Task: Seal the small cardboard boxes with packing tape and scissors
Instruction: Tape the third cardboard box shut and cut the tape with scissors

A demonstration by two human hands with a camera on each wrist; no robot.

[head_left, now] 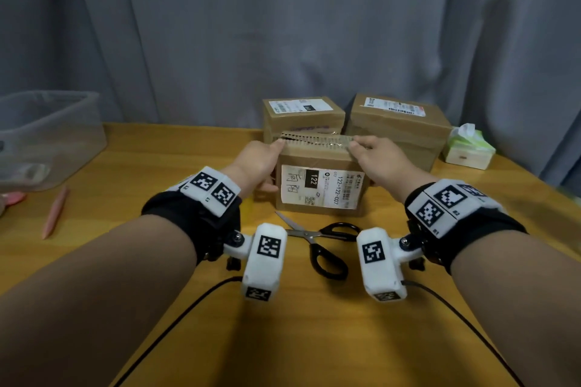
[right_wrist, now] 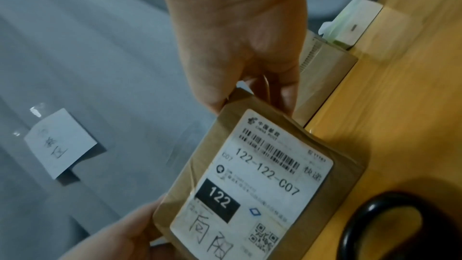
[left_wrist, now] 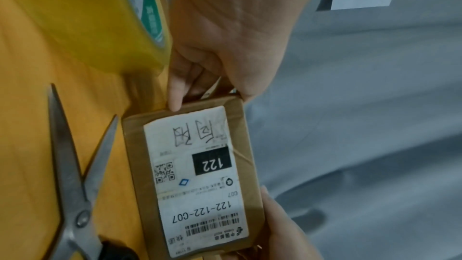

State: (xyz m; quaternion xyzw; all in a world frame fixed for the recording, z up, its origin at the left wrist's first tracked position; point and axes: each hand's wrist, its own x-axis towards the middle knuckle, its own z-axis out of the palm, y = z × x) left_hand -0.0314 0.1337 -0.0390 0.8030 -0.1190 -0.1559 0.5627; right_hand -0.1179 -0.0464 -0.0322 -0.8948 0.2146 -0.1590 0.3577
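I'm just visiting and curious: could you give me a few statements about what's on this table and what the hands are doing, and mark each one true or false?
1. Both hands, left hand and right hand, hold the box labelled 122. True.
2. The scissors are in the right hand. False: they lie on the table, nearer than the box.
3. Two more cardboard boxes stand behind it. True.
4. The tape roll is blue. False: it is yellowish.
5. The tissue box sits far left. False: far right.
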